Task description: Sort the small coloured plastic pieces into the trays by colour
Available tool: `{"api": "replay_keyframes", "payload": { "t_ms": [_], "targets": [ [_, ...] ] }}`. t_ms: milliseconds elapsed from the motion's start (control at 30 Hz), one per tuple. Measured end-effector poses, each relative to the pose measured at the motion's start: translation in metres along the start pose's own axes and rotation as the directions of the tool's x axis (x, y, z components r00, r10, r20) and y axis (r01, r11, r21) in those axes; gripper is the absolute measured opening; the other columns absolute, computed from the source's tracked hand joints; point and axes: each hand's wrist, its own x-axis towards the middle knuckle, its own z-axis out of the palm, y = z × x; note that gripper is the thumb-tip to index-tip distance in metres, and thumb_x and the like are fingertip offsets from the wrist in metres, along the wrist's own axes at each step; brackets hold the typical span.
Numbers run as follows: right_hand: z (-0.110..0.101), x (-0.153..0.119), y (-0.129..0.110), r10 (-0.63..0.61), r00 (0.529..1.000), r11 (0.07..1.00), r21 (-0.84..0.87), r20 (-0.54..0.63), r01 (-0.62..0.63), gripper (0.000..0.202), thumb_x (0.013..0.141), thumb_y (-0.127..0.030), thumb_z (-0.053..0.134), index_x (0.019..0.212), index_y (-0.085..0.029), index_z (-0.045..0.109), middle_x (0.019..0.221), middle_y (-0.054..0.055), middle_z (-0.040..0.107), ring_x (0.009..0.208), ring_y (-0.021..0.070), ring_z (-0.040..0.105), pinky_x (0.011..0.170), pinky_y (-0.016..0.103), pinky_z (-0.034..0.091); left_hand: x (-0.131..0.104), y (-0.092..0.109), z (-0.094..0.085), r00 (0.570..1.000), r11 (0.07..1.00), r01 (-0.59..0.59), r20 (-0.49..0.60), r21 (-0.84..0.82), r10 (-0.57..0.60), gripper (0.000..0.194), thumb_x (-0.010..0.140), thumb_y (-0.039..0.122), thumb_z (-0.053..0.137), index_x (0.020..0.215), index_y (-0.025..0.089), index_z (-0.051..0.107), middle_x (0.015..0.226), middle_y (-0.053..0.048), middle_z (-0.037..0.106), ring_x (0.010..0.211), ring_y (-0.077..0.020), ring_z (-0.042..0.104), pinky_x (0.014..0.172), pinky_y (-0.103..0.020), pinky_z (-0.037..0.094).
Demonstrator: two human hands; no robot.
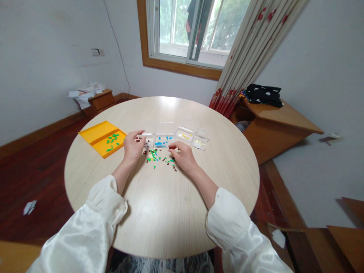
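My left hand (133,147) hovers at the left end of a clear plastic box (149,140) with brown pieces in it; its thumb and forefinger are apart, with nothing visible between them. Above the right side of a loose pile of small building bricks (153,155), green, brown, yellow and blue, is my right hand (182,154). Its thumb and forefinger are pinched together; whatever is at the tips is too small to name. Between the hands stands a clear box with blue bricks (161,143).
An open yellow case (99,133) holding green bricks lies left of my left hand. Clear boxes with yellow bricks (184,135) and pale bricks (199,143) stand behind my right hand. All are on a round wooden table (159,212). A brown cabinet (273,129) stands to the right.
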Motion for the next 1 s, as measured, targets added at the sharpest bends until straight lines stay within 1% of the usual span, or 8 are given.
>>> {"api": "replay_keyframes", "payload": {
  "t_ms": [67,167,367,467,567,667,833,1000],
  "targets": [
    [0.001,0.0,0.001,-0.017,1.0,1.0,0.004,-0.007,0.017,0.012,0.077,-0.011,0.058,0.084,-0.017,0.067,0.086,0.004,0.07,0.08,0.0153,0.062,0.078,0.03,0.046,-0.003,0.005,0.0,0.999,1.0,-0.004,0.043,-0.026,0.005,0.019,0.07,0.025,0.059,0.084,0.016,0.07,0.084,-0.005,0.068,0.069,-0.0153,0.056,0.067,-0.028,0.045],
    [0.0,0.001,0.0,-0.034,0.999,0.999,0.017,-0.004,0.034,0.015,0.08,-0.012,0.057,0.088,-0.018,0.068,0.091,0.005,0.07,0.084,0.0157,0.063,0.08,0.03,0.047,-0.01,0.016,0.001,0.976,0.994,-0.046,0.206,-0.095,0.065,0.016,0.072,0.03,0.059,0.074,0.018,0.069,0.073,-0.003,0.068,0.065,-0.0156,0.057,0.064,-0.029,0.046],
    [-0.003,0.001,-0.011,-0.051,0.998,0.998,0.038,0.046,0.049,0.008,0.078,-0.016,0.061,0.082,-0.018,0.068,0.082,0.003,0.069,0.079,0.0148,0.062,0.076,0.028,0.046,-0.024,0.031,0.002,0.842,0.968,-0.148,0.487,-0.205,0.232,0.02,0.072,0.036,0.062,0.071,0.018,0.071,0.074,-0.005,0.07,0.071,-0.0177,0.061,0.07,-0.03,0.047],
    [-0.003,-0.001,-0.016,-0.057,0.996,0.997,0.047,0.07,0.054,0.007,0.079,-0.017,0.06,0.078,-0.017,0.067,0.079,0.003,0.068,0.077,0.0143,0.061,0.074,0.027,0.045,-0.026,0.032,0.003,0.797,0.972,-0.13,0.561,-0.198,0.221,0.022,0.072,0.037,0.062,0.072,0.017,0.072,0.074,-0.005,0.071,0.071,-0.0178,0.061,0.07,-0.03,0.047],
    [-0.002,-0.001,-0.016,-0.073,0.994,0.996,0.053,0.082,0.069,0.006,0.079,-0.018,0.061,0.079,-0.017,0.067,0.079,0.002,0.067,0.077,0.0141,0.06,0.074,0.027,0.045,-0.025,0.031,0.004,0.779,0.971,-0.127,0.585,-0.204,0.225,0.02,0.071,0.034,0.062,0.071,0.017,0.072,0.073,-0.004,0.071,0.069,-0.0172,0.061,0.069,-0.029,0.047],
    [-0.003,0.001,-0.012,-0.084,0.995,0.996,0.037,0.056,0.082,0.009,0.078,-0.017,0.063,0.085,-0.018,0.067,0.08,0.003,0.067,0.077,0.0142,0.059,0.074,0.027,0.045,-0.023,0.027,0.006,0.817,0.97,-0.128,0.533,-0.207,0.222,0.017,0.07,0.032,0.062,0.068,0.017,0.071,0.07,-0.003,0.07,0.066,-0.0162,0.06,0.066,-0.027,0.045],
    [-0.01,0.005,0.002,-0.01,0.998,0.995,-0.098,0.059,0.016,0.012,0.076,-0.009,0.061,0.083,-0.018,0.067,0.08,0.003,0.066,0.078,0.015,0.058,0.078,0.029,0.044,-0.014,0.013,0.008,0.962,0.986,-0.056,0.255,-0.155,0.095,0.019,0.07,0.032,0.062,0.072,0.016,0.072,0.068,-0.003,0.069,0.059,-0.0137,0.054,0.059,-0.026,0.041],
    [-0.015,0.007,0.009,0.124,0.978,0.969,-0.232,0.168,-0.083,0.012,0.077,-0.007,0.058,0.077,-0.015,0.067,0.08,0.004,0.064,0.08,0.0149,0.056,0.078,0.029,0.043,-0.005,0.001,0.007,0.997,0.981,0.013,0.082,-0.191,0.003,0.025,0.071,0.032,0.059,0.082,0.014,0.073,0.07,-0.004,0.068,0.06,-0.013,0.052,0.057,-0.025,0.039]
  ]
}}
